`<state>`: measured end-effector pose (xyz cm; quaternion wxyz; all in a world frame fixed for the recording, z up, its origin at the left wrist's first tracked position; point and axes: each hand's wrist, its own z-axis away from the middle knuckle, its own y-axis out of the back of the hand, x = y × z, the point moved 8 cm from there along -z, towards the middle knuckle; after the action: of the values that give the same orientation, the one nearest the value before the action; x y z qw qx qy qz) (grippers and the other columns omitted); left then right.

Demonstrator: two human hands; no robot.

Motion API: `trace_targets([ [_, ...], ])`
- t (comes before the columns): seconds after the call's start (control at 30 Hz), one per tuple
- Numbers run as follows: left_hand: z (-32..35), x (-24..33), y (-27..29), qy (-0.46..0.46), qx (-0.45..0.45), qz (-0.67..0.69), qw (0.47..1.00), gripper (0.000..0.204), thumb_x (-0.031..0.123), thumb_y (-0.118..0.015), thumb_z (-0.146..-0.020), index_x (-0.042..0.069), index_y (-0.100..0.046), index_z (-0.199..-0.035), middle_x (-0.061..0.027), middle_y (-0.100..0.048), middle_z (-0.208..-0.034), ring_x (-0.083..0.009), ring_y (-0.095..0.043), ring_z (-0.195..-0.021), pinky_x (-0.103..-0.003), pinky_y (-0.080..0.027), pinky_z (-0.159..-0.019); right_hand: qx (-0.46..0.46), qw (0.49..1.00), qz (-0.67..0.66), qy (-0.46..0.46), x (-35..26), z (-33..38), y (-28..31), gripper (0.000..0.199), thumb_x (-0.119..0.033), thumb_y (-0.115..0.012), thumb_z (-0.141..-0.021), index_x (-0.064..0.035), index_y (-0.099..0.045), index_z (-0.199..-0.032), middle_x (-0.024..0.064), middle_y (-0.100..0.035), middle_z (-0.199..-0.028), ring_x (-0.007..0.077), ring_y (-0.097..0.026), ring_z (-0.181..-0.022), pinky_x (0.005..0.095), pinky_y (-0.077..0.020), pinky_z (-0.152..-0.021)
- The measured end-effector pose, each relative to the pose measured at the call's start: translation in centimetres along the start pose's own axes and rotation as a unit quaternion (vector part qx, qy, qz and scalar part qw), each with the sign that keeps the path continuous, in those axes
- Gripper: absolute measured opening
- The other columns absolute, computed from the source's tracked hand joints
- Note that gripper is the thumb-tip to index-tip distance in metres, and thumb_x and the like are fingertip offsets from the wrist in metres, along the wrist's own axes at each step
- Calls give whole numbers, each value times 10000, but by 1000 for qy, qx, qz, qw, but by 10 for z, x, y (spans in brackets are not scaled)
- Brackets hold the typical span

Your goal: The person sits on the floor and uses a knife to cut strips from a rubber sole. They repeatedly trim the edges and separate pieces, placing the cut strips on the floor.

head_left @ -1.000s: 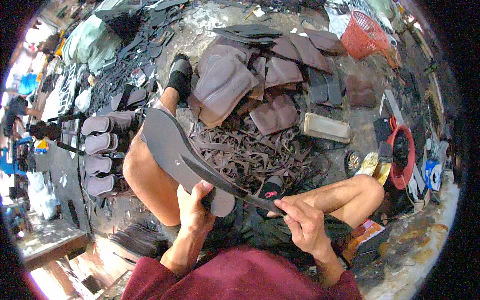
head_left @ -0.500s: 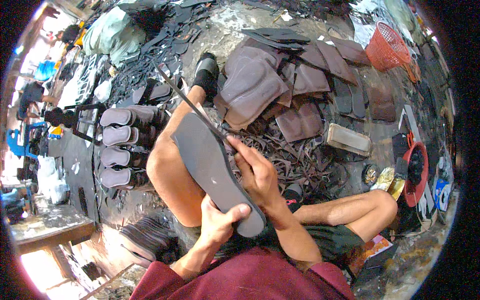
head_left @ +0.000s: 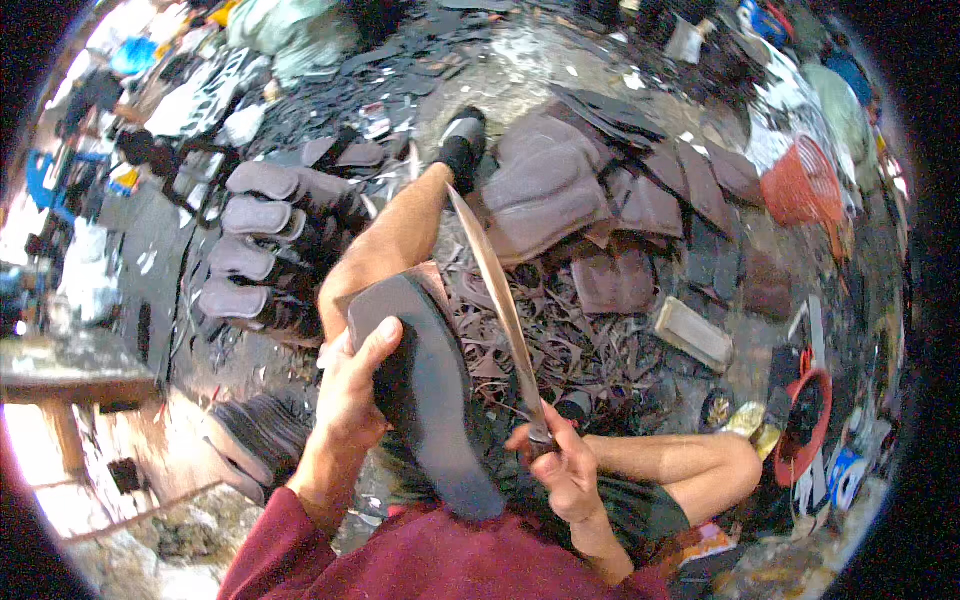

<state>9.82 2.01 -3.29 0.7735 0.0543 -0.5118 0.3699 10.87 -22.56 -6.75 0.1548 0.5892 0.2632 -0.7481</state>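
Note:
A dark grey shoe sole [head_left: 425,385] lies slantwise over my lap, its wide end away from me. My left hand [head_left: 350,390] grips its left edge near that wide end, thumb on top and fingers underneath. A brown piece [head_left: 436,285] juts out from under the sole's far right edge. In my right hand [head_left: 565,470] is a long, thin-bladed knife [head_left: 498,285], held by its near end. Its blade points away from me and stands apart from the sole, to the right of it. The handle is mostly hidden by my fingers.
Brown moulded sheets [head_left: 545,190] are heaped ahead, with curly trimmings [head_left: 495,350] nearer me. Stacked soles [head_left: 262,180] stand left, and another stack [head_left: 255,445] lies lower left. On the right are a pale oblong block [head_left: 693,333], a red basket [head_left: 800,182] and a red basin [head_left: 822,400].
The knife has left the sole's right edge and swung right and nearer me. My left hand has shifted from the sole's near end to its wide far end. My view has turned slightly.

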Motion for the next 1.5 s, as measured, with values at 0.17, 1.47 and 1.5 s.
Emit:
trace_targets([
  [0.17, 13, -10, 20, 162, -64, 25, 984, 414, 308, -749, -859, 44, -616, -1149, -66, -685, -979, -187, -678, -849, -345, -569, -769, 57, 947, 291, 127, 16, 55, 29, 312, -61, -647, -815, -34, -698, -1122, 134, -667, -890, 290, -640, -787, 365, -519, -728],
  [1.47, -6, -9, -97, 76, -31, 302, 950, 378, 159, -746, -871, 55, -570, -1190, -37, -662, -1088, -157, -670, -986, -314, -578, -870, 195, 879, 375, 221, -10, 51, 57, 360, -86, -561, -911, -18, -613, -1260, 160, -622, -959, 326, -621, -787, 395, -523, -690],
  [1.5, -4, -10, -100, 73, -16, 309, 948, 360, 181, -744, -875, 58, -586, -1175, -38, -673, -1070, -158, -670, -959, -305, -571, -851, 205, 878, 362, 235, -10, 54, 56, 361, -76, -570, -899, -21, -620, -1252, 154, -625, -932, 317, -620, -770, 389, -525, -692],
])
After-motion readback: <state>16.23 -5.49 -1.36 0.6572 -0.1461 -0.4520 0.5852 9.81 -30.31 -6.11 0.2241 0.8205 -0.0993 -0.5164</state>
